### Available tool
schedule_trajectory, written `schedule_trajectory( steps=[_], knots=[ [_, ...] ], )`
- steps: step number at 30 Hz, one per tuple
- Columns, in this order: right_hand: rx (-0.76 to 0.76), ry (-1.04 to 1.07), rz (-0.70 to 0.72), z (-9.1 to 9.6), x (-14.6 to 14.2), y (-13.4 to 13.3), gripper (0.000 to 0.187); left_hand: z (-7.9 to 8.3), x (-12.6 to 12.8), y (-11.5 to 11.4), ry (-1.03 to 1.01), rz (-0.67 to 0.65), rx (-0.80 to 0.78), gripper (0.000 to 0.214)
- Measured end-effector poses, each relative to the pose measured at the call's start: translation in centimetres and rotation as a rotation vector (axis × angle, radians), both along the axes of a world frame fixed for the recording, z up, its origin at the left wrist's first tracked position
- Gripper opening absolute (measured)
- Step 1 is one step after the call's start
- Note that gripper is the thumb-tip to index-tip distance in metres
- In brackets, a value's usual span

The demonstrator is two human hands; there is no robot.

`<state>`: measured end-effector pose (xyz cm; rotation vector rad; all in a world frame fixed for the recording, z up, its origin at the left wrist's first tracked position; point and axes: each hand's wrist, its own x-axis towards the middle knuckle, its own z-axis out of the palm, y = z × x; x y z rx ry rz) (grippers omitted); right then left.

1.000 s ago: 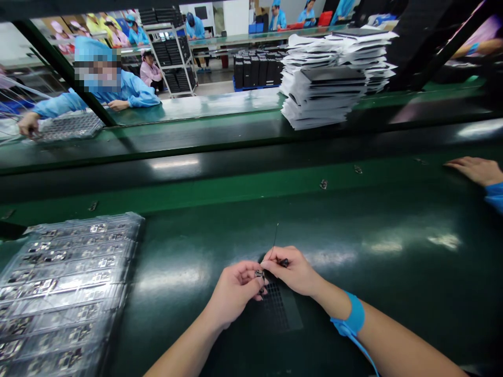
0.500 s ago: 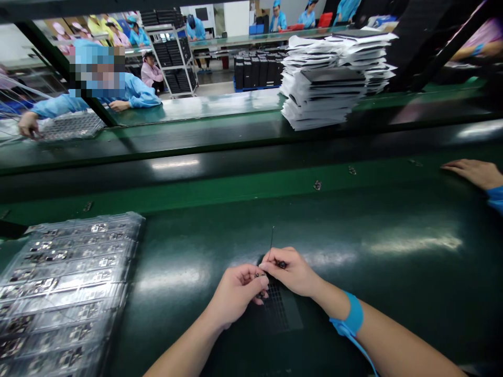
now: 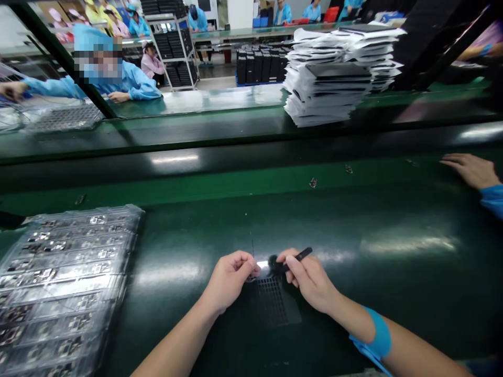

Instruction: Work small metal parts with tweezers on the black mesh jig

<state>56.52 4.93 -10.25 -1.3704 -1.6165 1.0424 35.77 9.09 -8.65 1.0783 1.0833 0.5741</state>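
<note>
My left hand (image 3: 231,277) is closed, fingertips pinched on a small circuit board (image 3: 251,279) that the fingers mostly cover. A thin dark wire (image 3: 252,245) stands up near it. In my right hand (image 3: 310,280), gripped like a pen, is a black brush (image 3: 303,254); its dark, blurred head is close to the left fingertips. Under both hands, a thin sheet with a dark grid pattern (image 3: 277,306) lies on the dark green work surface (image 3: 188,319). A blue wrist strap (image 3: 377,332) circles my right wrist.
Stacked clear trays (image 3: 74,283) of small boards stand at left. Several small parts (image 3: 313,183) lie on the green strip beyond. A co-worker's hand (image 3: 473,170) rests at right. Across the line are stacked white-wrapped items (image 3: 326,97) and a person in blue (image 3: 133,78).
My right hand has moved right, away from my left, and the black brush now points toward the left fingertips. My left hand has shifted slightly left. The person opposite has lifted an arm off the tray.
</note>
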Motion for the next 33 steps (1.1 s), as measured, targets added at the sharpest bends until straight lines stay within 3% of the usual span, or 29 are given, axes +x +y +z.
schedule_trajectory(
  steps=[4,7,10,18,24,33],
  knots=[
    [-0.079,-0.009,0.095,-0.7,-0.3,-1.1,0.026,-0.1,-0.1,-0.1,0.062,-0.041,0.029,0.019],
    [-0.156,0.023,0.092,-0.8,-1.2,-1.0,0.013,-0.6,-0.2,-0.1,0.085,-0.048,0.035,0.020],
    [-0.084,-0.028,0.103,-0.7,-2.2,-0.6,0.008,-0.9,-0.2,-0.1,0.082,-0.018,0.019,0.020],
    [-0.036,-0.095,0.041,-0.8,-1.8,0.5,0.007,-1.1,-0.4,-0.2,0.087,-0.005,0.011,0.018],
    [-0.013,-0.101,0.111,-0.6,-2.4,0.1,0.006,-1.5,-0.5,-0.1,0.106,0.018,0.091,0.022],
    [-0.069,-0.099,0.075,-1.7,-2.8,-0.1,0.009,-1.5,-0.4,-0.1,0.097,0.008,0.050,0.019]
  ],
)
